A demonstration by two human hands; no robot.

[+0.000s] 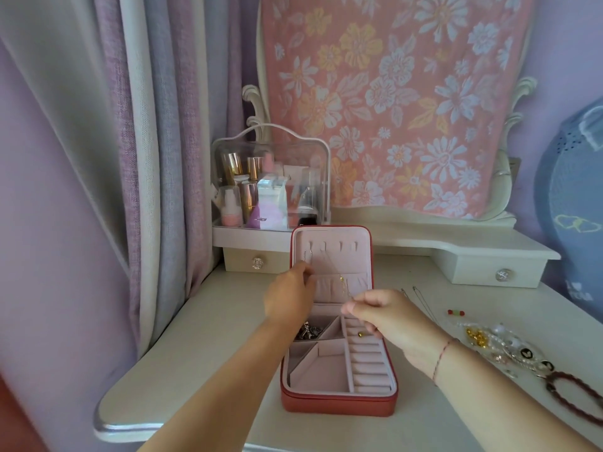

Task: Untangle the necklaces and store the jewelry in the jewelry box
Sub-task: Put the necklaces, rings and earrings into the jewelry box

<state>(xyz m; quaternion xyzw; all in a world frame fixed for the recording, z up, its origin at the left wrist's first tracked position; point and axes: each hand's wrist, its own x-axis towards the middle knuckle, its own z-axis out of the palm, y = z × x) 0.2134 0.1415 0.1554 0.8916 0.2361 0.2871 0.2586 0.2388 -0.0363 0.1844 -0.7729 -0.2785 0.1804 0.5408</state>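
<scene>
A red jewelry box [339, 406] with a pink lining stands open on the white dressing table, its lid upright. A thin gold necklace [341, 279] runs slantwise across the lid's inside, from the hooks at the top left down to my right hand. My left hand [288, 296] pinches the chain's upper end by the lid's left hooks. My right hand [380, 316] pinches the lower end above the ring rolls. Silver pieces [308, 331] lie in the top left compartment and a small gold piece [360, 334] sits in the ring rolls.
Loose jewelry [499, 345] lies on the table at the right: thin chains, pearl and gold pieces, a dark red bead bracelet [574, 398]. A clear cosmetics case [270, 181] stands behind the box. Two small drawers [499, 269] flank the back. A curtain hangs at the left.
</scene>
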